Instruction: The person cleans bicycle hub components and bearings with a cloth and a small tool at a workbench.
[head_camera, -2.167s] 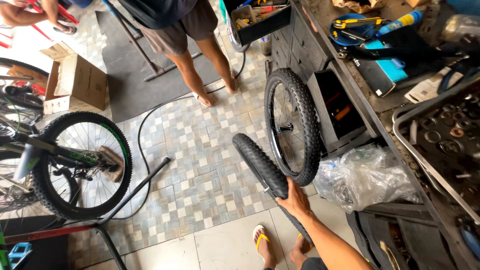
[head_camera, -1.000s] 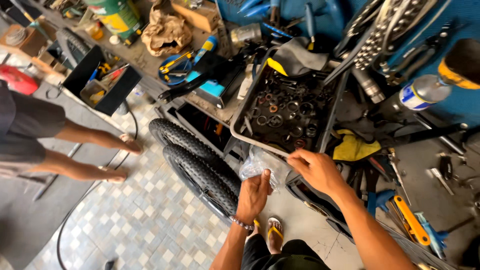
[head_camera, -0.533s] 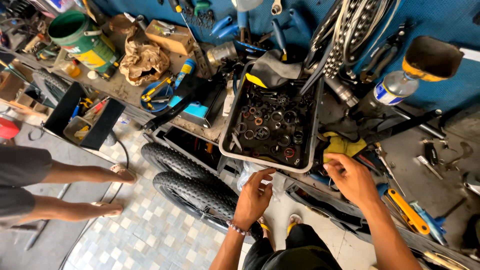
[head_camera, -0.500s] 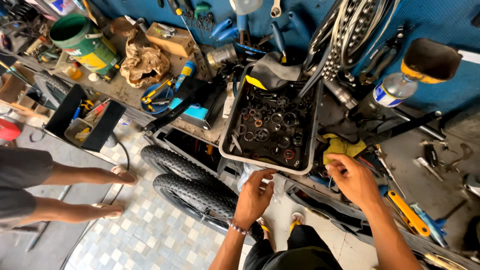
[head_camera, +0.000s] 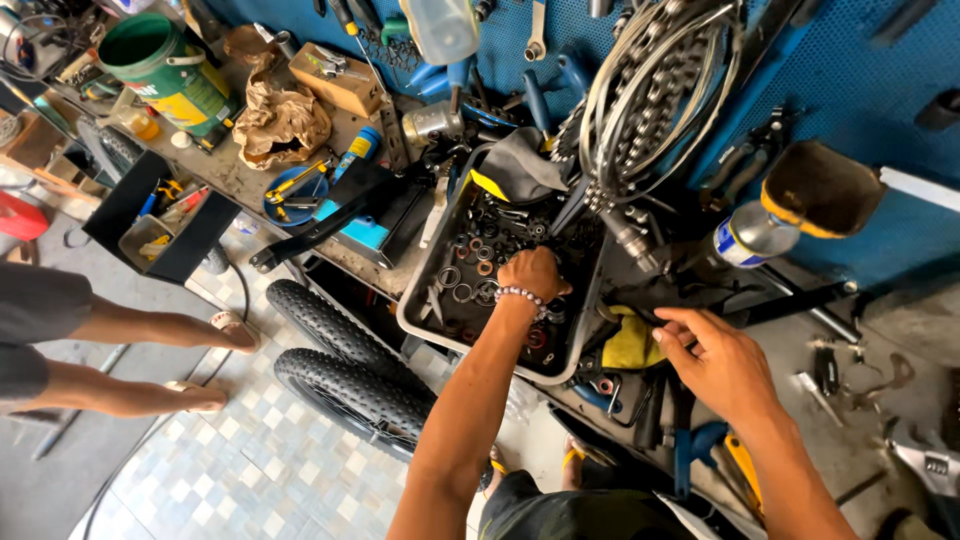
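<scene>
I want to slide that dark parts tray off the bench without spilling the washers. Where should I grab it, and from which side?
Grip the parts tray by its raised pale rim at the near corners, coming from the front, probably with both hands. That edge overhangs the bench towards the person, while the far end is crowded by hanging chains and cables. The left hand is inside it now.

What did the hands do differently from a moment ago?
The left hand moved up from the clear bag at the bench edge into the parts tray, fingers down among the rings. The right hand shifted a little, staying open beside the yellow rag. The two tyres and the tray stayed put.
</scene>
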